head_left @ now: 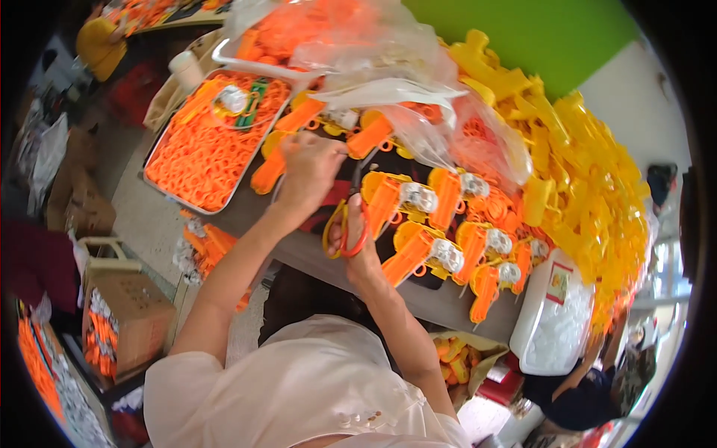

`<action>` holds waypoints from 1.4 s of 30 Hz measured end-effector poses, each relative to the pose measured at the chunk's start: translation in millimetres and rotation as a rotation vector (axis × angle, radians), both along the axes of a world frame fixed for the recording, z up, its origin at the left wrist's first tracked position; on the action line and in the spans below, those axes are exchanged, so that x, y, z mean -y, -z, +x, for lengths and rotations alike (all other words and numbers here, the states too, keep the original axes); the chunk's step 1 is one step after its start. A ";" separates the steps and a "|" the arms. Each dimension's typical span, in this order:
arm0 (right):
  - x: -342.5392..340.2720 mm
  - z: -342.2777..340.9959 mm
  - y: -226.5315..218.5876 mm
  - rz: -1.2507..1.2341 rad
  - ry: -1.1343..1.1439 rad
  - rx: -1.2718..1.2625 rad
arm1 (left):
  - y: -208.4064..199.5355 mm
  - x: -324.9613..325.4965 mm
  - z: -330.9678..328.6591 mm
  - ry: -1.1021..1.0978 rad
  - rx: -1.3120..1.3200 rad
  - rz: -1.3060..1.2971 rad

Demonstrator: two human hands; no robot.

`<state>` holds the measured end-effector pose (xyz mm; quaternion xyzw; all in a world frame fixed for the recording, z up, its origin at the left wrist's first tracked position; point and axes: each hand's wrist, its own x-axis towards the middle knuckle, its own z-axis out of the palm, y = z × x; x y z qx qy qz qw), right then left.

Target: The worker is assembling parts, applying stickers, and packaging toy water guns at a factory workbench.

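My right hand [362,243] is closed round a pair of scissors [352,233] with red and yellow handle loops and dark blades pointing away from me. Just beyond and to the left, my left hand [310,168] has its fingers drawn together near the blade tips; what they pinch is too small to make out. It is over an orange-and-yellow plastic piece [270,170]. Right of the scissors, several orange-and-yellow plastic assemblies with silvery parts, such as this assembly [418,250], lie in rows on the table. More orange pieces [370,134] lie beyond my hands.
A white tray [153,168] heaped with small orange rings stands left. Behind are clear bags [388,63] of orange parts. Yellow plastic shells [567,157] pile up at the right, beside a white bin [541,351] of clear pieces. Cardboard boxes [138,317] and other people are around.
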<state>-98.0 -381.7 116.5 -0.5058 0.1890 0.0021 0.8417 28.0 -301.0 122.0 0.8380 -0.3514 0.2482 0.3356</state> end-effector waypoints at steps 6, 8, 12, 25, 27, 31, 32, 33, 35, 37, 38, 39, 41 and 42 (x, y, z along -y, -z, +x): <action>-3.5 -31.1 -8.5 -0.126 -0.056 -0.110 | 29.7 -54.6 10.6 0.050 -0.059 -0.067; 2.8 -38.1 7.6 -0.173 0.012 -0.123 | 33.2 -43.7 -9.9 0.060 -0.148 -0.133; 12.0 -41.1 0.5 -0.238 0.082 -0.131 | 16.4 -21.9 -51.4 0.229 -0.362 -0.295; -5.3 -37.0 -7.4 -0.238 -0.124 -0.015 | 41.4 -47.2 36.7 -0.128 -0.501 0.076; -7.4 -37.7 -2.3 -0.202 -0.141 -0.025 | 42.3 -46.8 39.7 -0.153 -0.490 0.088; -14.4 -31.0 -7.6 -0.219 -0.176 -0.058 | 47.5 -58.4 46.8 -0.090 -0.431 0.103; -18.8 -27.1 -10.0 -0.193 -0.203 -0.069 | 46.5 -60.3 48.4 -0.123 -0.445 0.126; -22.6 -23.6 -13.6 -0.166 -0.219 -0.082 | 34.7 -58.9 44.9 -0.113 -0.443 0.128; -31.0 -12.0 -15.8 -0.010 -0.275 -0.090 | 12.9 -59.5 33.6 -0.245 -0.421 0.094; -45.5 2.1 -15.4 0.145 -0.329 -0.087 | 3.6 -64.3 27.0 -0.231 -0.345 0.129; -52.8 10.9 -14.3 0.150 -0.332 -0.086 | 2.5 -67.1 27.0 -0.214 -0.266 0.158; -59.0 19.4 -14.3 0.156 -0.334 -0.085 | 2.3 -69.8 29.9 -0.208 -0.262 0.168; -71.8 34.8 -12.1 0.140 -0.333 -0.071 | -1.0 -75.7 30.5 -0.204 -0.267 0.143; -77.4 41.6 -8.4 0.144 -0.337 -0.069 | -3.0 -78.6 30.5 -0.196 -0.276 0.116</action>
